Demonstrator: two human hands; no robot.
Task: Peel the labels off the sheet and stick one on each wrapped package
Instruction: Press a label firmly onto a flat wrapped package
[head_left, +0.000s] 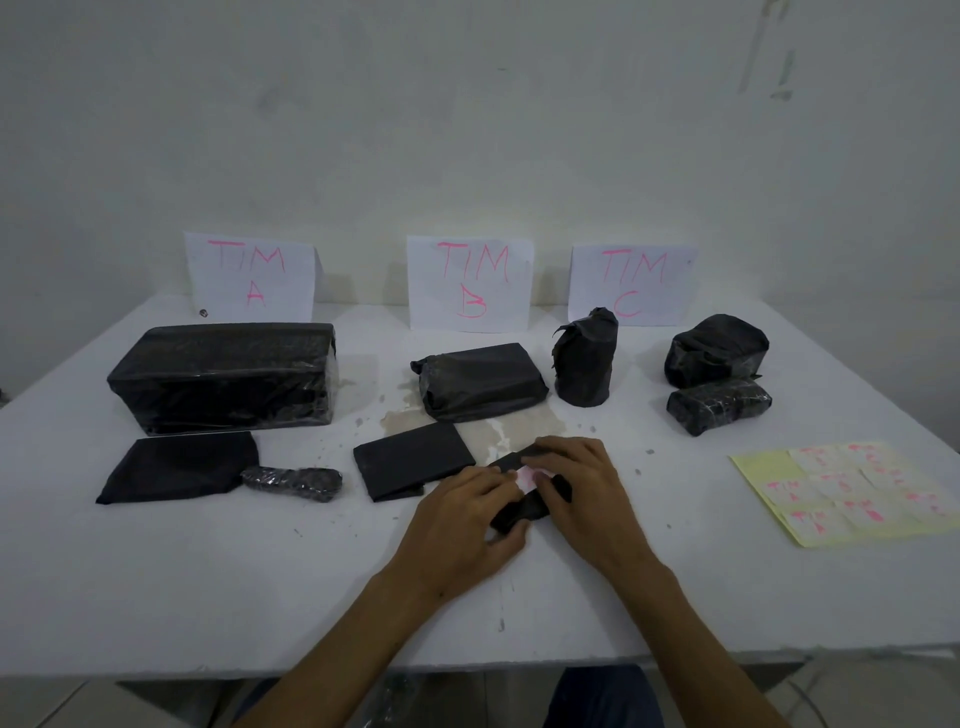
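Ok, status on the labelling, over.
Both hands, left hand and right hand, pressing a label onto the small black package. Label sheet off to the right. Nothing in the way.

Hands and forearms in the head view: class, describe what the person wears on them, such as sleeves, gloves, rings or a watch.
Both hands, left and right, are bare, with no gloves. No ring, watch or wristband shows. The forearms are uncovered as far as the bottom edge of the picture, so no sleeve is visible. Fingernails look short and unpainted.
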